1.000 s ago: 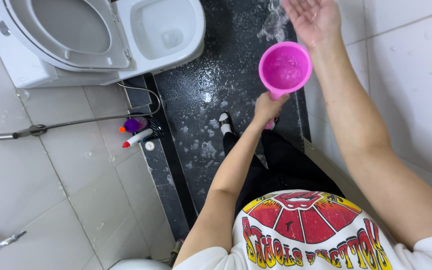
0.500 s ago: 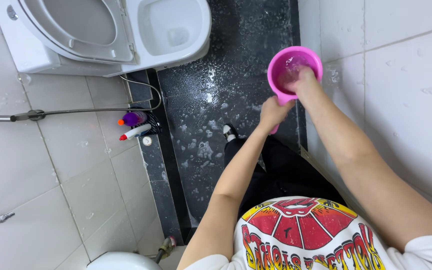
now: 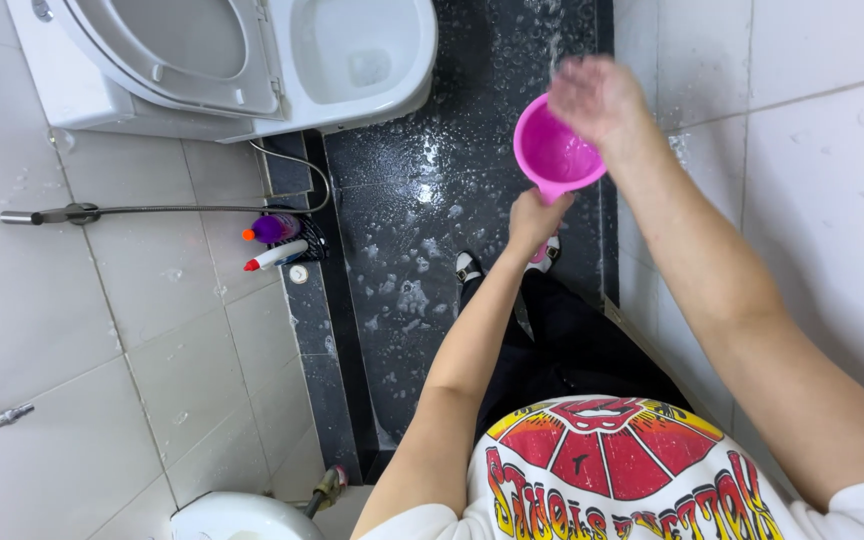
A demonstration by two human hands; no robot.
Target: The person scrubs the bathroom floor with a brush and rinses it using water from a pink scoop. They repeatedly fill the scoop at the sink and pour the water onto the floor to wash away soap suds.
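**Hand lifts clear of the pink dipper**

Half a second ago the right hand [image 3: 597, 100] was sunk into the mouth of the pink plastic dipper [image 3: 555, 153]; now it sits at the dipper's far right rim, blurred, fingers loosely curled and grasping nothing that can be made out. The dipper has shifted left in view, so more of its inside shows. The left hand [image 3: 535, 217] is clenched around the handle at the dipper's near side, holding it above the wet black floor [image 3: 432, 200], close to the right wall.

The dipper's mouth faces up toward the camera, and its long axis runs from the handle at the near end out to the bowl at the far end.

On the left, beside the toilet [image 3: 352, 70], a purple bottle [image 3: 272, 229] with an orange cap and a white bottle [image 3: 277, 256] with a red cap lie in a small dark rack, caps pointing left.
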